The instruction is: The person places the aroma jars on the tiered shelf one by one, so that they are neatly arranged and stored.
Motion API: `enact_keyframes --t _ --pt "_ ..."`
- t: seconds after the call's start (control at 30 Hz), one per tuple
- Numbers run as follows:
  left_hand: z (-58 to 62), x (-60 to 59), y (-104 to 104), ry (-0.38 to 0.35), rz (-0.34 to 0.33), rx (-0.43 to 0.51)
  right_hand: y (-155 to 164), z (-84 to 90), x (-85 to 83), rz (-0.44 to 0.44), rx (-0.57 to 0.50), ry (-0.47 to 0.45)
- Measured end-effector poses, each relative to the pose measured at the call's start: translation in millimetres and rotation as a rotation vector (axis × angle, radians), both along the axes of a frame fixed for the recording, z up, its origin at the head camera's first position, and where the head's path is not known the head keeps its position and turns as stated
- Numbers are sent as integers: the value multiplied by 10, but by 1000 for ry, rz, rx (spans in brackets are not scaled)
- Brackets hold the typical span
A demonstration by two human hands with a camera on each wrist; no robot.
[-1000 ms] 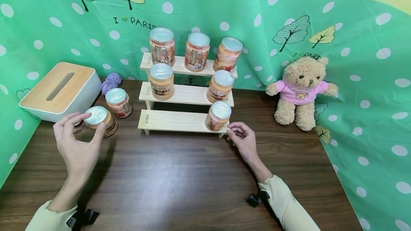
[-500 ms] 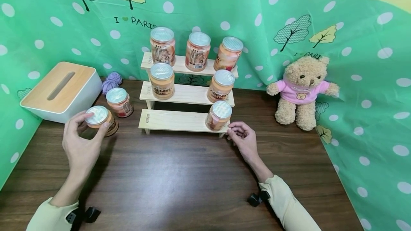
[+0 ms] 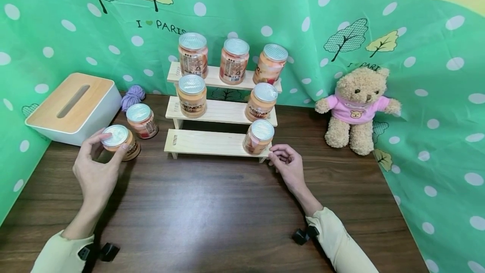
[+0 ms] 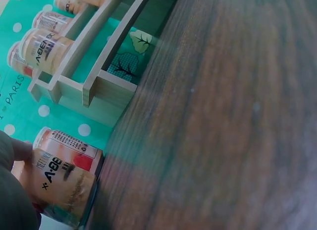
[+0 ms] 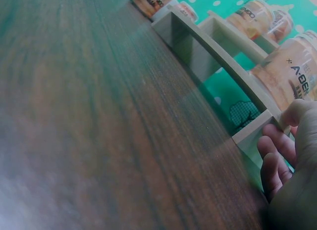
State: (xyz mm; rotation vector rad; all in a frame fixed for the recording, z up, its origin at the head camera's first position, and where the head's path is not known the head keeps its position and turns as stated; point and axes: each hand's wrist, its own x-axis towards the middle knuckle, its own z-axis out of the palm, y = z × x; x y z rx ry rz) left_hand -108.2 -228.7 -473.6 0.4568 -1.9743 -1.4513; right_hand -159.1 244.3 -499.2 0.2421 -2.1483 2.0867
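A jar (image 3: 130,151) with a silver lid and an orange-brown label stands on the table at the left. My left hand (image 3: 94,174) holds it, thumb on the near side and fingers at the far side, partly hidden. Just behind it is another jar (image 3: 145,129) with a pinkish label. At the middle stands a three-step wooden display rack (image 3: 206,142). My right hand (image 3: 289,167) pinches the right end of its lowest step, close beside a jar (image 3: 257,141); the right wrist view shows the thumb (image 5: 297,111) against the step's corner.
Two jars stand on the middle step, including one at its left (image 3: 192,102); three are on the top step, one central (image 3: 234,66). Left lie a tissue box (image 3: 94,111) and purple yarn (image 3: 133,96). A teddy bear (image 3: 356,113) sits at right before the green curtain (image 3: 235,7).
My left hand has come in from the left, its thumb and fingers closing around the nearer jar. The right hand stays at the rack's end.
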Motion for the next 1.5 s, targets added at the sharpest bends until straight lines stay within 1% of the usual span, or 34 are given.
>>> enact_keyframes --t 0.17,0.3,0.67,0.83,1.0,1.1,1.17,1.27,1.33,1.4,1.5 --pt "-22 -9 -10 3 4 3 -1 -15 3 0 -6 -5" --pt "-30 -10 -25 24 6 9 -7 -16 2 3 -5 1" --pt "-1 12 2 31 35 23 -9 -10 2 0 -8 1" --pt "-2 38 5 62 56 5 -12 -17 9 3 -11 6" --pt "39 46 22 97 64 -1 -11 -17 8 1 -13 5" --pt "74 48 48 121 80 -17 -8 -11 8 0 -12 5" --pt "111 60 73 141 83 -51 -7 -5 10 0 -10 4" --pt "208 90 143 171 87 -89 -4 -5 9 -2 -8 3" --pt "283 119 198 192 76 -100 -1 -9 6 -1 -7 5" --pt "355 143 259 215 66 -74 1 -10 5 1 -8 7" --pt "419 169 323 251 33 -33 5 -11 2 5 -9 10"
